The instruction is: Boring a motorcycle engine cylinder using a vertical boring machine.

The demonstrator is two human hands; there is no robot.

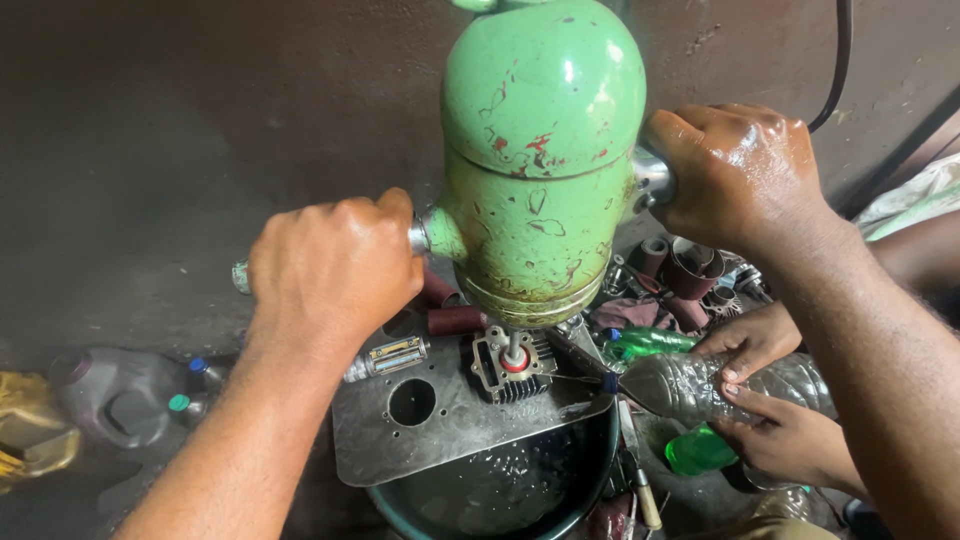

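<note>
Green drill head (pixel 540 160) centre frame, upright | our left hand (pixel 330 265) and right hand (pixel 735 170) clamped on its side handles | spindle straight down onto cylinder part (pixel 510 365) on steel plate (pixel 440 420)

We see a dim workshop scene with light falling from above and the right, so the green machine (pixel 540 150) carries small bright glare spots on its dome and the right hand (pixel 740 170) shines wet. The wall behind stays dark and flat, and the lower left corner sinks into shadow. Focus holds sharp at the centre, while the edges soften and bend slightly outward.
</note>
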